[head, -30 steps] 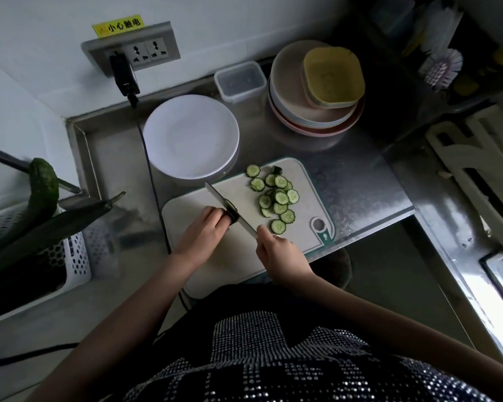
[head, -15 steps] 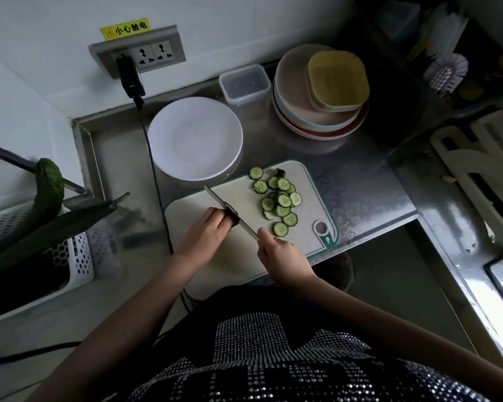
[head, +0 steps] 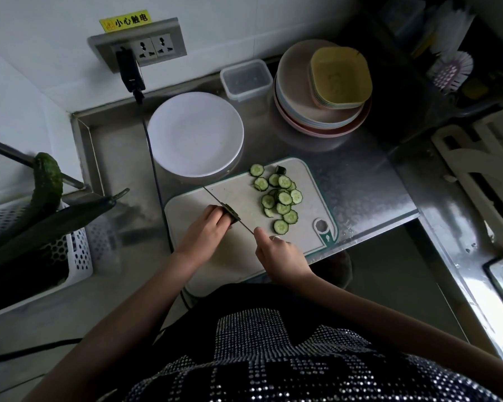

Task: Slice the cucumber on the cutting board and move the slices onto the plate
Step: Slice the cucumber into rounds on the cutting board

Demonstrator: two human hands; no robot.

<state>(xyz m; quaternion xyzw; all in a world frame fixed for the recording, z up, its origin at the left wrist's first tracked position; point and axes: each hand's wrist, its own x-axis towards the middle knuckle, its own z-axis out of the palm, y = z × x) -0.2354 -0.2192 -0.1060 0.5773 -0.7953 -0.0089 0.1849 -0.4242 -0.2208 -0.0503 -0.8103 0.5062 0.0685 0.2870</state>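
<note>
Steel runs under everything you have laid out: the counter [head: 360,181] carries your cutting board [head: 235,195], with the white plate [head: 195,134] just beyond the board's far left corner and nothing on it. Behind and to the right of the plate stands your stack of dishes [head: 302,111] topped by yellow square bowls [head: 340,76], and a clear lidded container [head: 246,78] sits between plate and stack, against the wall. Off to your left, the white perforated basket [head: 79,250] holds whole cucumbers [head: 45,187] leaning up out of it. A black plug [head: 129,71] hangs from the wall socket, its cord trailing down past the board's left edge.

On the board, your left hand [head: 206,230] curls over the short cucumber stub [head: 230,212], fingertips pressing it down so only its dark end shows by the blade. Your right hand [head: 276,250] is wrapped round the knife's handle, which your fingers hide; the knife [head: 215,197] runs diagonally away toward the plate, its edge against the stub's cut face. To the right of the blade your cut slices [head: 282,198] lie in a loose, partly overlapping cluster on the board's far right half, one slice [head: 280,226] lying nearest your right hand and a small dark end piece [head: 280,170] at the far edge
</note>
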